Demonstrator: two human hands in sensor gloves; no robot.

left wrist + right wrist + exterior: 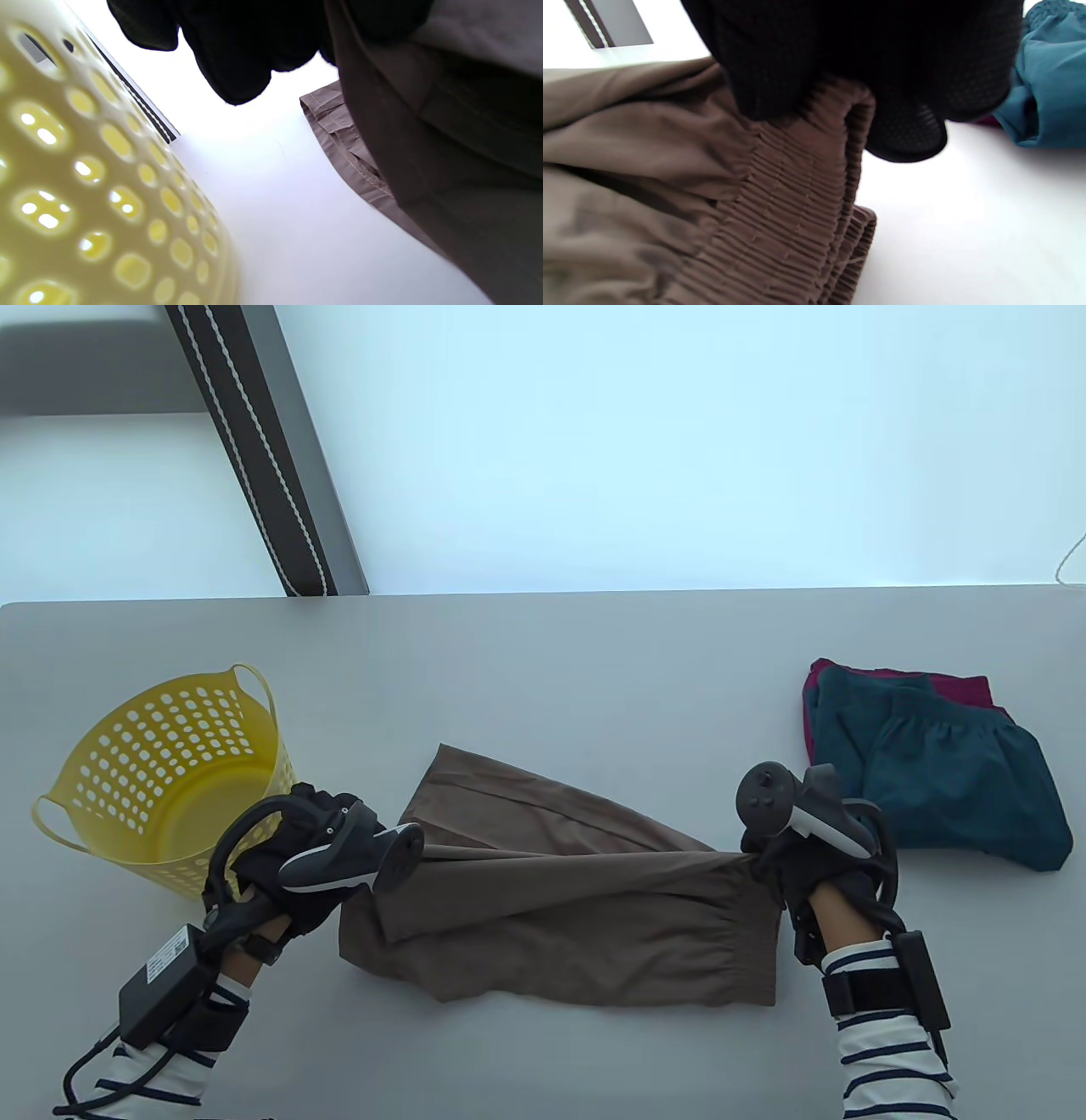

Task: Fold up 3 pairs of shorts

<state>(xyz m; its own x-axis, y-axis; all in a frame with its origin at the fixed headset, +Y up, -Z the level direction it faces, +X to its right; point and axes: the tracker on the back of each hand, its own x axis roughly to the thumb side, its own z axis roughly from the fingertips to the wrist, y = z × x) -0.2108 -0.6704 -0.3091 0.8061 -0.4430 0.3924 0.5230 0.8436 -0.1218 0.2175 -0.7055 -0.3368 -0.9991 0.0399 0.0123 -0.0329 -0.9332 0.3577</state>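
Brown shorts (577,916) lie across the middle of the grey table (543,661), pulled taut between both hands. My left hand (293,857) grips the leg-hem end at the left; the cloth (445,140) hangs beside its fingers (237,59) in the left wrist view. My right hand (785,848) pinches the ribbed elastic waistband (814,169) at the right, lifted off the table. Teal shorts (942,780) lie folded on top of magenta shorts (959,687) at the right.
A yellow perforated basket (170,780) stands at the left, close to my left hand, and fills the left of the left wrist view (85,190). The table's far edge (594,598) runs across the middle of the table view.
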